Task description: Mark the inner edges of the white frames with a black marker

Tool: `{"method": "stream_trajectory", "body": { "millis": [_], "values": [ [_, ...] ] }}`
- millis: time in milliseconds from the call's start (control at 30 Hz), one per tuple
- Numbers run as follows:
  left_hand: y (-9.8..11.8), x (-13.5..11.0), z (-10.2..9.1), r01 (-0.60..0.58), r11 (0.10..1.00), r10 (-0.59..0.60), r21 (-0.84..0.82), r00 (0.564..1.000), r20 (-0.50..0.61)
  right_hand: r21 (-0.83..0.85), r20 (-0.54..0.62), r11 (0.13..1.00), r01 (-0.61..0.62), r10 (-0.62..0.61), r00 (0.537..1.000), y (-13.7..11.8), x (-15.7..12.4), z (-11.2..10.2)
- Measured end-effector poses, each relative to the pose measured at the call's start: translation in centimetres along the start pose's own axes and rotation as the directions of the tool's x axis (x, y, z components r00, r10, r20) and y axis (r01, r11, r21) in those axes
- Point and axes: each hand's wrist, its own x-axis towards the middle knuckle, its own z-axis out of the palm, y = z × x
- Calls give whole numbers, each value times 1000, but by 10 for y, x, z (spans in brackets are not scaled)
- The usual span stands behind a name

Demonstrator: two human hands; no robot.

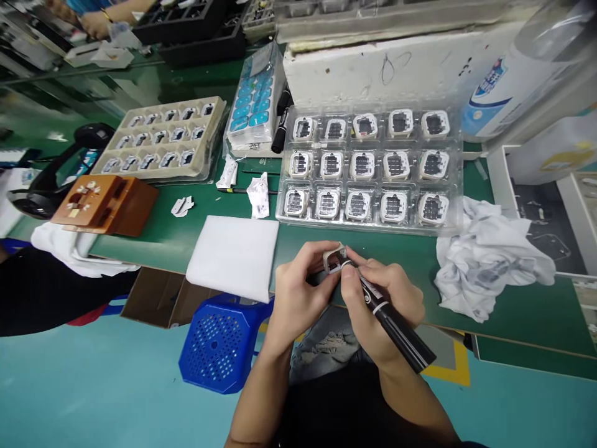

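Above the table's front edge, my left hand (301, 292) is closed on a small white square casing (333, 260), pinching it between thumb and fingers. My right hand (380, 305) grips a black marker pen (392, 323) along its barrel. The pen's tip meets the casing at its right side; the exact contact spot is too small to make out. Just beyond both hands lies a clear plastic tray (368, 229) with rows of similar white casings, each with dark parts inside.
A white foam sheet (233, 255) lies left of my hands, a crumpled white cloth (489, 261) to the right. Farther left are an orange-brown fixture (107, 202) and a beige tray (163, 134). A blue stool (217, 345) stands below. Another person's arm (112, 15) shows at top left.
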Motion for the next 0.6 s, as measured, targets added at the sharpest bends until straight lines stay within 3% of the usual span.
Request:
{"method": "stream_trajectory", "body": {
  "millis": [600],
  "values": [
    [0, 1, 2, 39, 999, -40, -29, 999, -19, -30, 6, 999, -17, 18, 1000, 4, -7, -2]
  ]
}}
